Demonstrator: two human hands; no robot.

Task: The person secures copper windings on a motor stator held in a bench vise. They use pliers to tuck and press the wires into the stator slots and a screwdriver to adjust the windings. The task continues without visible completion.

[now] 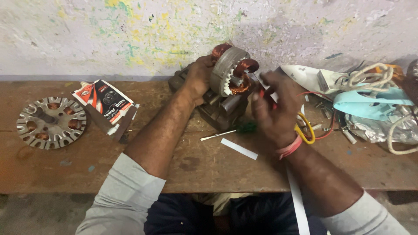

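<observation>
Round grey metal motor stator with copper-coloured wire coils [233,69] stands on edge at the back middle of the worn brown wooden bench [52,169], close to the paint-splattered wall [130,35]. It rests on a dark metal block [217,111], shape hard to make out under the hands. Left hand [199,76] wraps the stator's left rim, fingers curled onto it, gripping; fingertips hidden behind the rim. Right hand [273,104] sits just right of the stator, fingers bent and pinched near the coil on that side; something red shows between the fingers, too hidden to name, so cannot tell what it grips. Pink band on the right wrist.

Just below the hands: a thin metal rod with a green handle [237,129] lies flat on the bench, handle partly under the right hand. A white paper strip [238,148] lies beside it, apart from both hands. A longer white strip [298,200] hangs off the front edge, cut off at the bottom. Yellow-handled scissors [307,130], mostly hidden by the right wrist.

Far left: flat grey slotted metal disc [51,122], well apart. Next to it a red, black and white printed carton [106,106] with a small tube tip.

Right edge: cluttered pile of a white iron body [305,76], pale blue plastic shell [370,104], white cord [370,74], foil, red wires; overlapping, partly cut off by the frame.
</observation>
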